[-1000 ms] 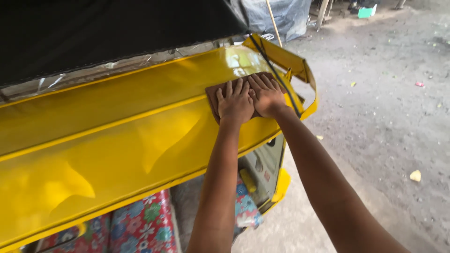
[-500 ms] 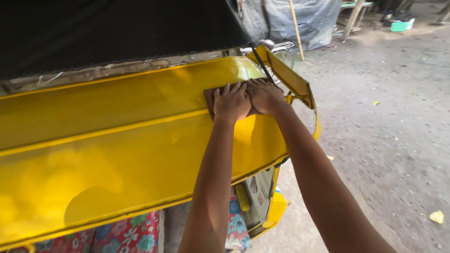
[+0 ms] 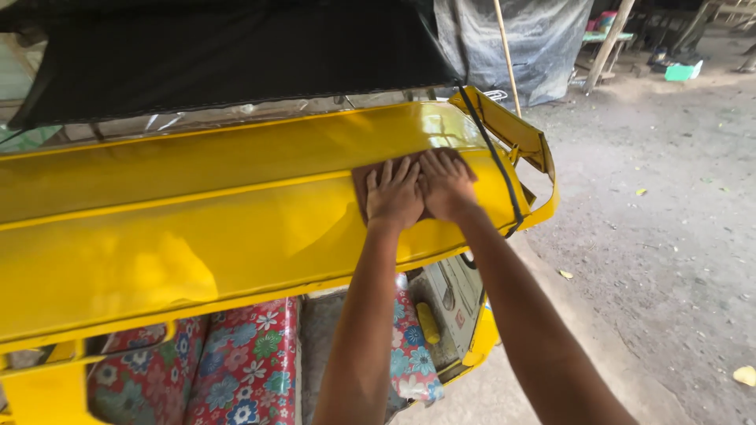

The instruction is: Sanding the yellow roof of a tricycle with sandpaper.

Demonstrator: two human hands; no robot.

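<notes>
A glossy yellow vehicle panel (image 3: 197,228) runs across the view under a black canopy (image 3: 220,55). Both my hands lie flat, side by side, near its right end, pressing a brown cloth (image 3: 361,182) against the paint. My left hand (image 3: 393,195) covers the cloth's middle with fingers spread. Touching it on the right, my right hand (image 3: 446,182) covers most of the remaining cloth. Only the cloth's left edge and upper corners show.
Below the panel sit flower-patterned seat cushions (image 3: 236,370). A black rubber strip (image 3: 496,157) crosses the panel's right end. To the right lies a dusty concrete floor (image 3: 669,236) with leaves. A grey tarpaulin (image 3: 520,39) and wooden poles stand behind.
The view has shifted, showing more of the seats below. Both hands stay flat on the cloth at the panel's right end, now a little lower on the panel face.
</notes>
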